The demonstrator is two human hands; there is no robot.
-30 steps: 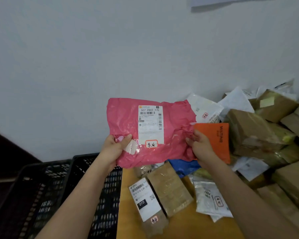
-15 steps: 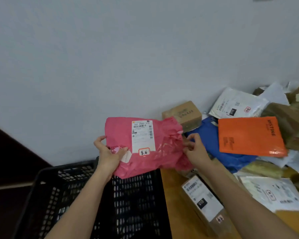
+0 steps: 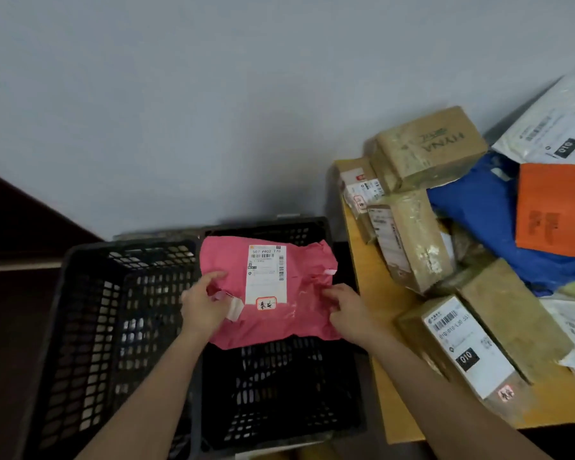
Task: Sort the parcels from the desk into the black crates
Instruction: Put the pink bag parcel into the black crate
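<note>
A pink plastic parcel with a white shipping label hangs over the right black crate. My left hand grips its left edge, thumb on top near a loose strip of tape. My right hand holds the crumpled right edge with curled fingers. A second black crate stands directly to the left, touching the first. The wooden desk to the right carries the other parcels.
On the desk lie a taped brown box, a long box, a box labelled 010, a blue bag, an orange parcel and a white bag. A pale wall rises behind.
Both hands have carried the pink parcel left and down, from above the desk to over the right crate. The view has swung left with it.
</note>
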